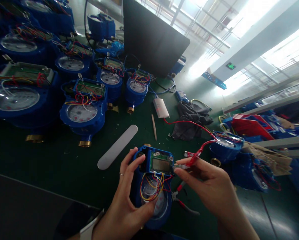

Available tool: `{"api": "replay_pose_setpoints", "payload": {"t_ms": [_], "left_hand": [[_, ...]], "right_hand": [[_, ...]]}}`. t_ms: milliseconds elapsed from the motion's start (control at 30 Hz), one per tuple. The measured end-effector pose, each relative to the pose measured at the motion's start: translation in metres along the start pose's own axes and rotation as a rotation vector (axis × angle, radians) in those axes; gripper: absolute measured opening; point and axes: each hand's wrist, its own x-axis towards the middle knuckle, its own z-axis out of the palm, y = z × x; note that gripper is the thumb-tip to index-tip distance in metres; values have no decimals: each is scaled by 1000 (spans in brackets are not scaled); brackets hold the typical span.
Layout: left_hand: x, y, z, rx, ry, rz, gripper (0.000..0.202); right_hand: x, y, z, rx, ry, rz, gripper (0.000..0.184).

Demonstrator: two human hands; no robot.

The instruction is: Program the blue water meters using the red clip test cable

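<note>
A blue water meter (164, 216) lies in front of me, its circuit board with a small blank display (161, 165) exposed at the top. Loops of coloured wires (152, 193) cross its round dial. Around the meter's left side is my left hand (129, 200), thumb on the dial and fingers at the upper left edge. My right hand (209, 183) pinches a connector (181, 166) on the end of a red cable (202, 146). That connector is at the board's right edge; whether it is plugged in I cannot tell. The cable runs to a white box (161, 107) with a red light.
Several wired meters (84, 106) stand at left, others (224, 146) at right. A flat metal bar (118, 146), tweezers (154, 126) and red-handled cutters (181, 198) lie on the green table. A dark cloth (192, 118) and a black panel (152, 36) are farther back.
</note>
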Motion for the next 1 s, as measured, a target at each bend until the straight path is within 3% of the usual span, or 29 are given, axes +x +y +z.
{"api": "replay_pose_setpoints", "payload": {"t_ms": [1000], "left_hand": [[-2, -1, 0, -3, 4, -2, 71]], "right_hand": [[2, 5, -1, -4, -25, -69, 14]]}}
